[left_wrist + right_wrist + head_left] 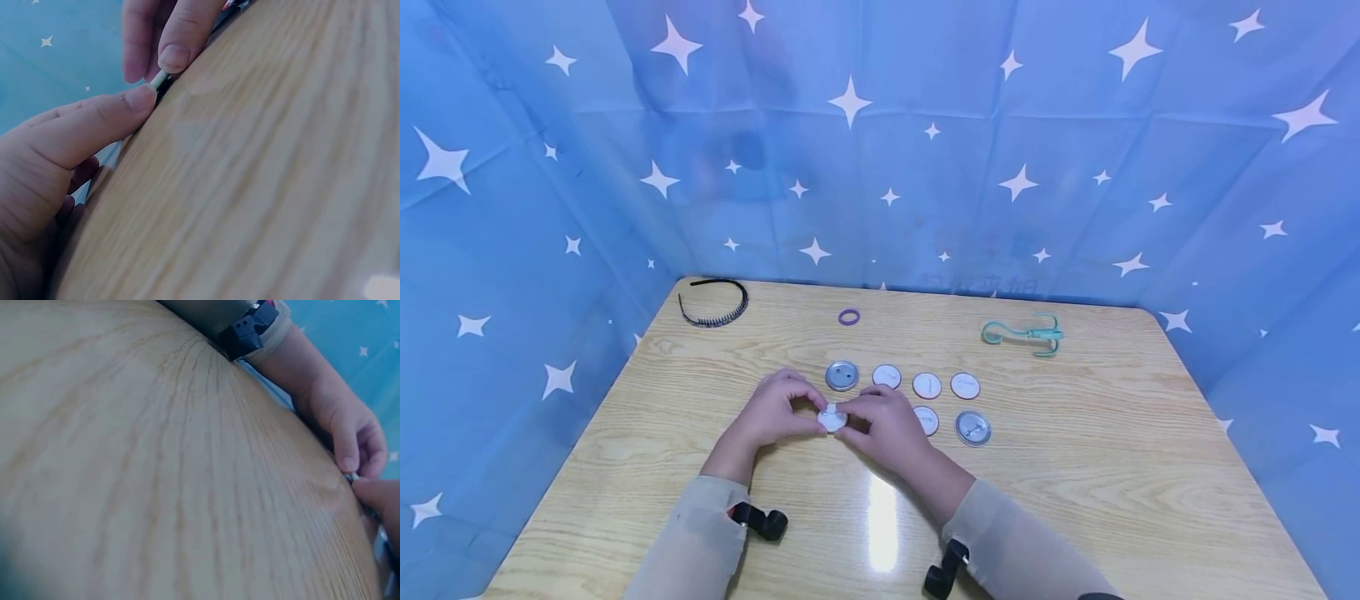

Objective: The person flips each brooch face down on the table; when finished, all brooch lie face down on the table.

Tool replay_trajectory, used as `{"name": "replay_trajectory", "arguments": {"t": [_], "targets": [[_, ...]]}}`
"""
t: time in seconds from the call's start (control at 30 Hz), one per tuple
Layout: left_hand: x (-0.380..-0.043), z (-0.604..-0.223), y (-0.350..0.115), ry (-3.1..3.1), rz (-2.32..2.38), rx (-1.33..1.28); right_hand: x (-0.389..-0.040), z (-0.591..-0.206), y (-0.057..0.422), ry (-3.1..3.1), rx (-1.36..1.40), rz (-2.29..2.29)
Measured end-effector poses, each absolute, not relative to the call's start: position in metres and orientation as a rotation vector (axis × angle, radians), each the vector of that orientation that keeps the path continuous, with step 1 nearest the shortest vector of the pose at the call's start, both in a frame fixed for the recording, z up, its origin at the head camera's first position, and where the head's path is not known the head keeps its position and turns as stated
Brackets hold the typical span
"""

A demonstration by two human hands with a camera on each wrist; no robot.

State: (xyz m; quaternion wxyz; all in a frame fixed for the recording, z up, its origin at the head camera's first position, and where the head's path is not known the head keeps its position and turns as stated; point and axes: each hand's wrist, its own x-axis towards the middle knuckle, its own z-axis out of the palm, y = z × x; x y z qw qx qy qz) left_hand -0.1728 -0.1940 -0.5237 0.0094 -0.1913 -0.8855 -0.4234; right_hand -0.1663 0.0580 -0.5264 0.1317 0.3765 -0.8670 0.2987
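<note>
A small round white pin badge (831,419) is held between both hands, low over the table, its back facing up. My left hand (778,408) pinches its left edge with thumb and fingers. From the other side, my right hand (886,423) pinches the right edge. Seen edge-on in the left wrist view, the badge (160,79) is a thin pale strip between the two thumbs. Just behind the hands lies a silver badge back (842,376) with two holes. A white badge (887,377) is partly covered by the right hand's fingers.
Right of the hands lie white badges (927,385) and a silver one with a pin (973,428). Farther back are a black toothed headband (718,321), a purple ring (849,317) and a teal pronged hook (1037,334). A starry blue curtain (850,167) surrounds the wooden table (1112,467).
</note>
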Motion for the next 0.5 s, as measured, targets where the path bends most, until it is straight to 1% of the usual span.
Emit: {"name": "replay_trajectory", "arguments": {"t": [0.33, 0.5], "targets": [[-0.1752, -0.5252, -0.1931, -2.734, -1.301, -0.677, -0.1654, -0.5259, 0.0557, -2.48, 1.104, 0.806], [-0.1757, -0.5271, -0.1926, -2.747, -1.293, -0.671, -0.1643, -0.5267, 0.0555, -2.483, 1.093, 0.789]]}}
